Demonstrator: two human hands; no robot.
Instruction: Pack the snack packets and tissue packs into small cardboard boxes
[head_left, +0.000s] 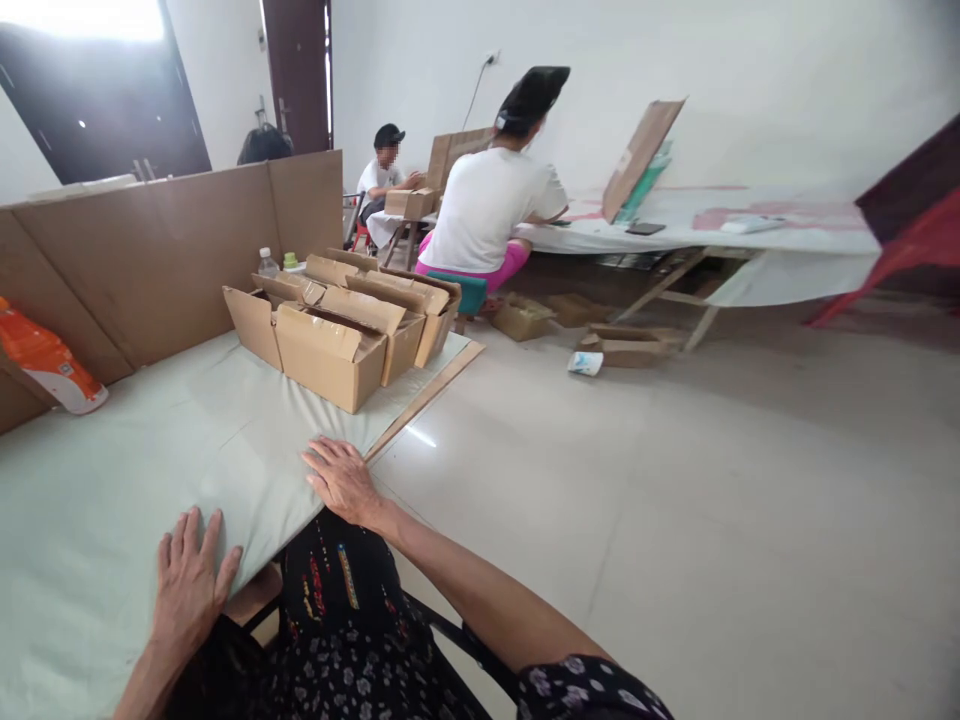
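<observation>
My left hand [191,572] lies flat on the pale green table cover [225,440], fingers spread and nothing held. At the table's near corner, my right hand [343,478] rests palm down with its fingers stretched out, also holding nothing. Beyond it stands a group of open cardboard boxes [330,355], their flaps up; what is inside cannot be made out. An orange bottle with a white base [56,360] leans at the left against a tall cardboard panel [187,250].
A clear bottle [267,263] and a green-capped container [290,261] stand behind the boxes. One person in a white shirt [487,210] sits at another table [810,235]; a second sits farther back. Cardboard boxes [626,345] and a white cup [586,363] lie on the floor.
</observation>
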